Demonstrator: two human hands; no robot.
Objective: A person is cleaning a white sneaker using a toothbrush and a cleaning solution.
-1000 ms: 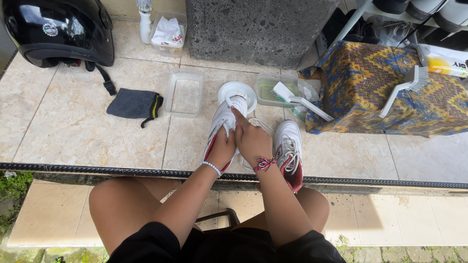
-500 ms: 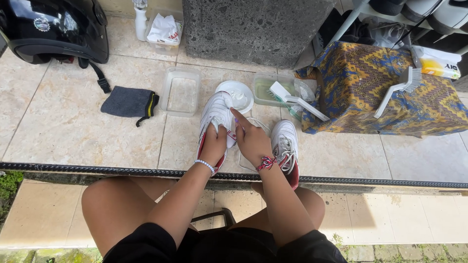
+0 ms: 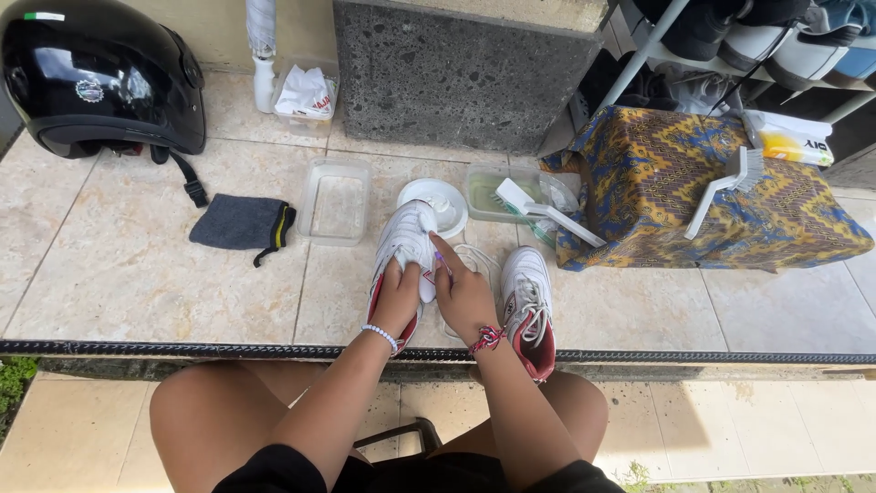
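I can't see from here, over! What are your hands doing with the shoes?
Left hand on left white sneaker. Right hand beside it, finger on its side. Loose lace lies between the shoes.

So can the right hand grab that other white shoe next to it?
Probably yes. The right hand rests on the left shoe, and the other white shoe lies right beside its wrist on the tiles, with only loose laces between them.

left hand (image 3: 399, 297) curled, right hand (image 3: 464, 292) forefinger extended
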